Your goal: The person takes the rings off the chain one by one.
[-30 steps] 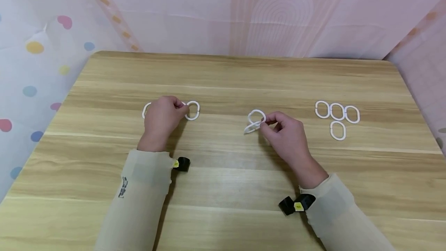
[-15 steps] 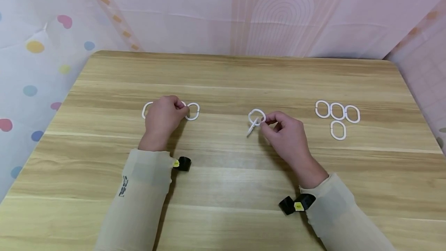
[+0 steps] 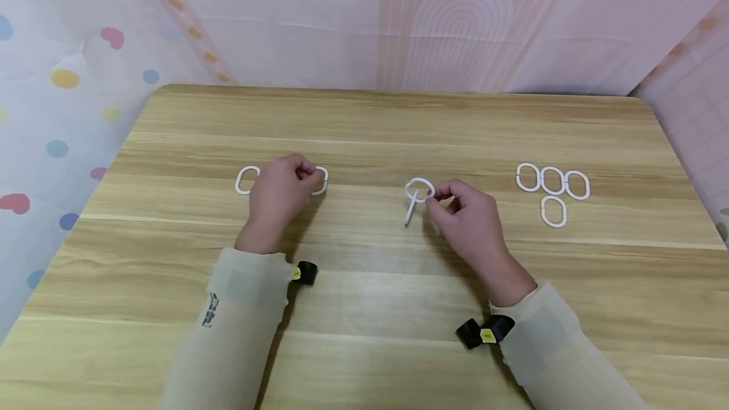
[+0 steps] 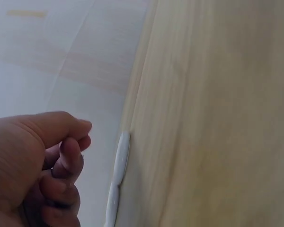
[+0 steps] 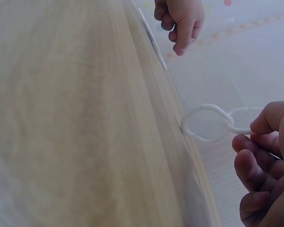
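Note:
My right hand [image 3: 471, 219] pinches a white oval plastic chain link [image 3: 419, 180] between thumb and forefinger, over the middle of the table. A second link [image 5: 204, 106] is looped through it and hangs below, seen nearly edge-on in the head view. My left hand [image 3: 279, 198] is above a row of white links at the left, fingers curled and thumb tip against the forefinger. Nothing shows between them in the left wrist view. The row's right link [image 3: 326, 181] is partly behind the fingertips, and its left link [image 3: 237, 181] shows beside the hand; the part between is hidden.
Several more white links [image 3: 553, 196] lie at the right, some side by side and one below them. The wooden table [image 3: 364, 366] extends to a patterned cloth backdrop [image 3: 319, 24]. Small black wrist cameras [image 3: 307, 273] jut out from both sleeves.
My left hand has shifted slightly right, uncovering more of the left link and covering more of the right one. The link hanging from my right hand has swung down to nearly upright.

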Available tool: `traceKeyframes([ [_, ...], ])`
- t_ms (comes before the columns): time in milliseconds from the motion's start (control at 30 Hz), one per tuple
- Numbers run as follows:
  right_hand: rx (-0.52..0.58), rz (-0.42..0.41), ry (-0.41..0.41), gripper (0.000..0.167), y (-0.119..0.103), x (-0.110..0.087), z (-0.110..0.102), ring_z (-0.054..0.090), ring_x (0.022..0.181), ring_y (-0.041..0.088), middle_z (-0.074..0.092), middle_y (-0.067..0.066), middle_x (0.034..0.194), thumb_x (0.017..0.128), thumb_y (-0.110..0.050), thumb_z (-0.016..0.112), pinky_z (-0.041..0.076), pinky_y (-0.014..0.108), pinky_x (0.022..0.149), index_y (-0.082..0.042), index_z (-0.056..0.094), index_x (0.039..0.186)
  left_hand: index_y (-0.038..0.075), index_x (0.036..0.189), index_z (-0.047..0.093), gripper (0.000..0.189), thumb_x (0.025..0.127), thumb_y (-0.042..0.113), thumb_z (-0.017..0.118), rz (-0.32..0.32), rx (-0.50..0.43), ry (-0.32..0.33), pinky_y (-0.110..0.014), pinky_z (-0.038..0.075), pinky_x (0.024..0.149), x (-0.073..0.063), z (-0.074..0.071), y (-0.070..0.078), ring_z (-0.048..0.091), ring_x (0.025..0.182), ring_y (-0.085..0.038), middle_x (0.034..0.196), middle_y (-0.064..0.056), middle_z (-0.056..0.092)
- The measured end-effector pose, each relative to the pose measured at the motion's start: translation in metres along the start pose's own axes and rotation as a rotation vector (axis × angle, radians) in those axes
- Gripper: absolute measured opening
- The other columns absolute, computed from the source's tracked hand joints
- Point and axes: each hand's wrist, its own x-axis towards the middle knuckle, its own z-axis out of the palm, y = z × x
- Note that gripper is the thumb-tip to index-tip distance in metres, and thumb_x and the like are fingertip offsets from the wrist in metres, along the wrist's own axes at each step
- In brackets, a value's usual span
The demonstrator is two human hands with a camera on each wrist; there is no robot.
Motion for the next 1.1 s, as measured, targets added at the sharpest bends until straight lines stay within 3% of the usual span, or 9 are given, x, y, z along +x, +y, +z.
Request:
traceKeyframes([
  [200, 0.011, 0.001, -0.005, 0.006, -0.002, -0.001, -0.001, 0.052, 0.052, 0.016, 0.069, 0.002, 0.082, 0.089, -0.013, 0.068, 0.040, 0.025, 0.046, -0.011, 0.073, 0.093, 0.015, 0.092, 0.072, 0.018, 0.094, 0.031, 0.065, 0.056, -0.024, -0.021, -0.033, 0.045, 0.057, -0.009, 0.004, 0.010, 0.059, 0.067, -0.019, 0.079, -0.001, 0.067],
  [433, 0.018, 0.005, 0.005, 0.006, -0.003, -0.001, -0.001, 0.052, 0.054, 0.016, 0.069, 0.002, 0.084, 0.089, -0.014, 0.068, 0.040, 0.025, 0.046, -0.011, 0.073, 0.092, 0.013, 0.098, 0.073, 0.017, 0.096, 0.027, 0.065, 0.178, -0.059, -0.089, -0.035, 0.049, 0.067, -0.016, 0.013, 0.021, 0.064, 0.076, -0.018, 0.089, -0.001, 0.071],
  [600, 0.033, -0.008, 0.022, 0.006, -0.004, -0.002, -0.001, 0.053, 0.053, 0.015, 0.071, 0.001, 0.090, 0.088, -0.014, 0.068, 0.040, 0.025, 0.046, -0.012, 0.073, 0.091, 0.015, 0.097, 0.073, 0.016, 0.097, 0.028, 0.065, 0.265, -0.109, -0.129, -0.033, 0.050, 0.063, -0.023, 0.022, 0.034, 0.064, 0.068, -0.013, 0.089, 0.002, 0.071],
  [767, 0.053, -0.009, 0.019, 0.005, -0.006, -0.002, -0.002, 0.052, 0.052, 0.015, 0.071, 0.002, 0.090, 0.088, -0.012, 0.068, 0.039, 0.024, 0.045, -0.011, 0.073, 0.091, 0.016, 0.095, 0.073, 0.015, 0.097, 0.030, 0.067, 0.297, -0.144, -0.180, -0.032, 0.051, 0.065, -0.030, 0.029, 0.047, 0.063, 0.068, -0.012, 0.086, 0.005, 0.070],
  [933, 0.051, -0.006, 0.015, 0.006, -0.006, -0.002, -0.001, 0.051, 0.053, 0.016, 0.071, 0.003, 0.090, 0.089, -0.012, 0.068, 0.039, 0.024, 0.046, -0.010, 0.073, 0.091, 0.021, 0.090, 0.074, 0.014, 0.095, 0.033, 0.070, 0.332, -0.133, -0.214, -0.031, 0.050, 0.064, -0.035, 0.039, 0.054, 0.061, 0.071, -0.010, 0.084, 0.010, 0.070],
  [1100, 0.064, -0.013, 0.008, 0.005, -0.007, -0.003, 0.001, 0.049, 0.055, 0.016, 0.071, 0.002, 0.089, 0.089, -0.011, 0.069, 0.038, 0.024, 0.047, -0.010, 0.074, 0.091, 0.024, 0.087, 0.073, 0.015, 0.093, 0.037, 0.071, 0.376, -0.047, -0.185, -0.029, 0.048, 0.064, -0.041, 0.046, 0.059, 0.061, 0.071, -0.006, 0.081, 0.015, 0.070],
])
